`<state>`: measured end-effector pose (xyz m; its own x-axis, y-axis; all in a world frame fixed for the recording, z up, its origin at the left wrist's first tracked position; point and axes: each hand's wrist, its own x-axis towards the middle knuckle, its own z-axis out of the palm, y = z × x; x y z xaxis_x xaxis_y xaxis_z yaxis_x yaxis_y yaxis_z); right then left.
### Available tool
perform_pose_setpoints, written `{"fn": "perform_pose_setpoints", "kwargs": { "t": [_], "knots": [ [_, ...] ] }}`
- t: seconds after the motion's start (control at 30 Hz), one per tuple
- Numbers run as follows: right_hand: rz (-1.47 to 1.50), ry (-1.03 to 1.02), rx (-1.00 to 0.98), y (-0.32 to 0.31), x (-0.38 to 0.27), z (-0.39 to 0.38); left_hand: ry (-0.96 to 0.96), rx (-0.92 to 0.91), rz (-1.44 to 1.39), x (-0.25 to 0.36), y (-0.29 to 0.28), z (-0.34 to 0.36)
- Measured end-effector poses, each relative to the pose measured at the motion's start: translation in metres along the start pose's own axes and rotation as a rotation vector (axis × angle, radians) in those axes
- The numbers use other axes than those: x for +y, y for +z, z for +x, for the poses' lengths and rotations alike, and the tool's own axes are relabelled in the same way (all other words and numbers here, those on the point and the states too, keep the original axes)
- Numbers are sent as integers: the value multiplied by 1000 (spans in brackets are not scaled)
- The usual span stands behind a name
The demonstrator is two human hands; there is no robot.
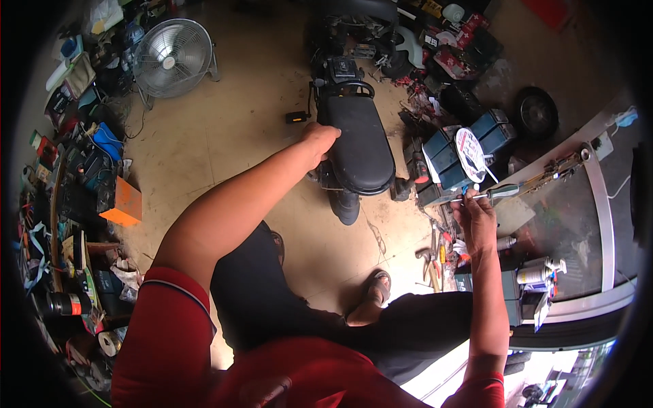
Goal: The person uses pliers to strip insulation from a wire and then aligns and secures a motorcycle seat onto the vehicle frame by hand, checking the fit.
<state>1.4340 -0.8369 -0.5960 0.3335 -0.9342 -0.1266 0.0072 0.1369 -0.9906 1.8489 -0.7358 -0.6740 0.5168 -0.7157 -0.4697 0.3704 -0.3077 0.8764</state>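
A small bike with a long black padded seat (pixel 357 139) stands in front of me, its rear wheel (pixel 345 206) toward me. My left hand (pixel 318 144) grips the left edge of the seat, thumb on top; the other fingers are mostly hidden at the side. Out to the right, my right hand (pixel 476 216) is raised and closed on a screwdriver (pixel 505 191). Its grey-green handle sticks out to the right of the fingers. Just beyond that hand, a round white printed disc (pixel 471 155) rests against blue box-shaped batteries (pixel 449 168).
A round metal floor fan (pixel 170 58) stands at the far left. An orange box (pixel 126 202) sits beside cluttered shelves on the left. Hammers and other hand tools (pixel 435 262) lie on the floor at right, near spray cans (pixel 537 272). A loose wheel (pixel 535 112) leans farther back.
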Motion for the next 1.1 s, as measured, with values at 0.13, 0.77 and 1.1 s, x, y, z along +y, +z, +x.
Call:
{"fn": "perform_pose_setpoints", "kwargs": {
  "t": [0.13, 0.77, 1.1],
  "knots": [
    [9, -2, 22, -5, 1, -1, 12, 0, 76, -6, -1, 14],
    [-43, 17, 18, -18, 9, 6, -16, -77, 42, 11, -1, -5],
    [-53, 31, 37, -24, 18, 11, 13, -28, 75, 12, 5, -10]
  ]
}}
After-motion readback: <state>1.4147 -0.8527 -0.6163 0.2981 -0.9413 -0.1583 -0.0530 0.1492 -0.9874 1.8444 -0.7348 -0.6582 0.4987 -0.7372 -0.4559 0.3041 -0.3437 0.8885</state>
